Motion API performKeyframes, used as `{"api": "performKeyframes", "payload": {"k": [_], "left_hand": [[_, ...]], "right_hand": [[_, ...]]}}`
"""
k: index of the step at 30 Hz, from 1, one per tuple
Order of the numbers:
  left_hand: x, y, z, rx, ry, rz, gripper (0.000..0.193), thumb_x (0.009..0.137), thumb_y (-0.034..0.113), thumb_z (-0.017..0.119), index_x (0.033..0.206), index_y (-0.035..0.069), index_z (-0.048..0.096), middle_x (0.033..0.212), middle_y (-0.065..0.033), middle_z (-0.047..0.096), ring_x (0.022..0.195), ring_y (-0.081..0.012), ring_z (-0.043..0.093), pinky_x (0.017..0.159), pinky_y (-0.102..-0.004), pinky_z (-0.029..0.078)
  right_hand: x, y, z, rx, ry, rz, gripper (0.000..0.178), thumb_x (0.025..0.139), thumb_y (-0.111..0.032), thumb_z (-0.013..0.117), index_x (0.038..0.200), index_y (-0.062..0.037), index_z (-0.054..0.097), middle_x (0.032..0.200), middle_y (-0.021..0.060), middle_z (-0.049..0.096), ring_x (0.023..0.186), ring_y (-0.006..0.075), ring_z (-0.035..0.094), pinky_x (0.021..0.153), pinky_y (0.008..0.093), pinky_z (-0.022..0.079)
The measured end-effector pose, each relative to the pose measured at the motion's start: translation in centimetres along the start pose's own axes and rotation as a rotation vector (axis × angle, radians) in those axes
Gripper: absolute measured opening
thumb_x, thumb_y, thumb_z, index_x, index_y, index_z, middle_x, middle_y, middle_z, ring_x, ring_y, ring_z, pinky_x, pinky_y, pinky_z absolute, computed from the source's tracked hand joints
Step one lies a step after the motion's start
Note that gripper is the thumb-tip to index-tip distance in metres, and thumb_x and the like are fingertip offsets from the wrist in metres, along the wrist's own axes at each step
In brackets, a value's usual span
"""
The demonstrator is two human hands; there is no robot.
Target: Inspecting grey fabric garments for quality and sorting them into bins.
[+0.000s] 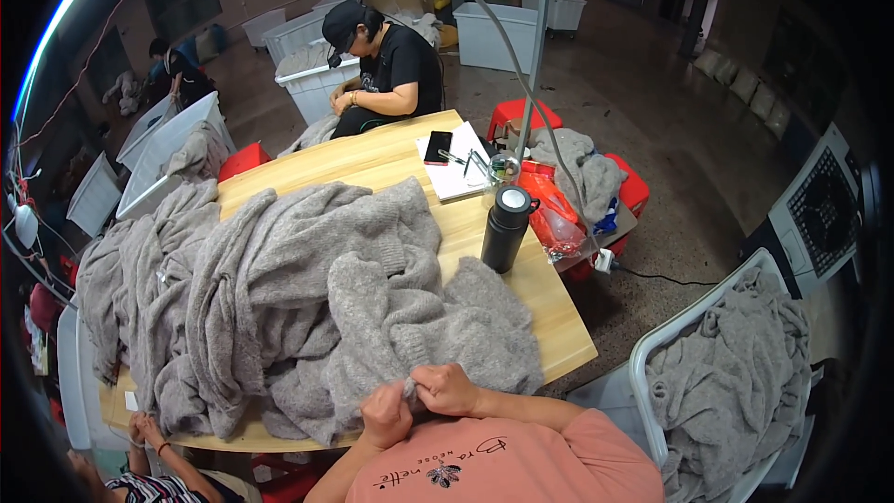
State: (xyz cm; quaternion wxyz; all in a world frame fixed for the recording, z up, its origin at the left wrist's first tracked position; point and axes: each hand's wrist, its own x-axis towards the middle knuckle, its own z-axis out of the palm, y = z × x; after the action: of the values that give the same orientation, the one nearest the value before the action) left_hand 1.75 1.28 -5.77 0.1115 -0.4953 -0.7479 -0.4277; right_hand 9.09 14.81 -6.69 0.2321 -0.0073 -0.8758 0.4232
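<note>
A grey knit sweater (475, 321) lies bunched at the table's near edge, right in front of me. My left hand (386, 414) is closed, pinching a bit of its knit. Close beside it, my right hand (447, 389) is also closed on the same fabric. Only a small fold of knit shows between the two hands, and the fingertips are mostly hidden. Beyond and to the left, a large heap of similar grey knitwear (279, 270) covers much of the wooden table (549, 317).
A black bottle (507, 228), papers (453, 182) and a phone (438, 147) sit toward the table's far right. At right stands a white bin (643, 382) of grey knits. A person in black (400, 74) works across the table; another person's hands (144, 428) are at lower left.
</note>
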Motion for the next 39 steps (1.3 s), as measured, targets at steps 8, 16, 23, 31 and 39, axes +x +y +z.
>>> {"api": "performKeyframes", "payload": {"k": [8, 16, 23, 31, 39], "left_hand": [[1.0, -0.1, 0.4, -0.231, -0.033, -0.283, 0.020, 0.065, -0.003, 0.055, 0.084, 0.002, 0.058, 0.066, -0.0138, 0.056, 0.057, -0.0281, 0.056, 0.051, -0.0338, 0.044], [1.3, -1.1, -0.2, -0.416, -0.134, -0.502, 0.009, 0.069, 0.001, 0.058, 0.077, 0.000, 0.063, 0.068, -0.0099, 0.061, 0.060, -0.0168, 0.058, 0.055, -0.0274, 0.045], [2.0, 0.9, -0.5, -0.469, -0.199, -0.401, 0.014, 0.069, 0.004, 0.059, 0.082, 0.001, 0.063, 0.071, -0.0101, 0.062, 0.062, -0.0178, 0.060, 0.057, -0.0283, 0.046], [0.2, -0.1, 0.2, -0.825, -0.336, -0.631, 0.006, 0.073, 0.006, 0.061, 0.075, 0.000, 0.059, 0.060, -0.0017, 0.056, 0.054, -0.0076, 0.049, 0.048, -0.0240, 0.040], [1.0, -0.7, -0.6, -1.027, -0.335, -0.806, 0.006, 0.075, 0.005, 0.062, 0.077, 0.000, 0.060, 0.060, 0.0029, 0.053, 0.053, -0.0016, 0.044, 0.043, -0.0188, 0.033]], "right_hand": [[0.3, 0.3, -1.9, 0.234, 0.068, -0.053, 0.013, 0.072, -0.002, 0.052, 0.084, -0.0028, 0.057, 0.067, 0.0124, 0.056, 0.056, 0.0256, 0.056, 0.051, 0.0336, 0.044], [-1.3, 2.4, -6.5, -0.142, 0.011, 0.142, 0.022, 0.070, -0.002, 0.054, 0.091, -0.0026, 0.058, 0.088, 0.0144, 0.058, 0.078, 0.0244, 0.057, 0.065, 0.0345, 0.045], [0.3, -1.9, -4.1, 0.010, -0.132, -0.104, 0.022, 0.071, -0.010, 0.062, 0.091, -0.0026, 0.057, 0.091, 0.0130, 0.059, 0.083, 0.0290, 0.057, 0.069, 0.0375, 0.044], [0.1, -1.0, -2.4, 0.134, -0.157, -0.068, 0.003, 0.073, -0.003, 0.058, 0.075, -0.0020, 0.056, 0.066, 0.0129, 0.056, 0.057, 0.0289, 0.056, 0.050, 0.0358, 0.043], [-0.3, 0.1, -2.3, 0.234, -0.128, 0.057, 0.003, 0.074, -0.002, 0.057, 0.074, -0.0007, 0.055, 0.065, 0.0130, 0.056, 0.054, 0.0258, 0.056, 0.049, 0.0321, 0.042]]}}
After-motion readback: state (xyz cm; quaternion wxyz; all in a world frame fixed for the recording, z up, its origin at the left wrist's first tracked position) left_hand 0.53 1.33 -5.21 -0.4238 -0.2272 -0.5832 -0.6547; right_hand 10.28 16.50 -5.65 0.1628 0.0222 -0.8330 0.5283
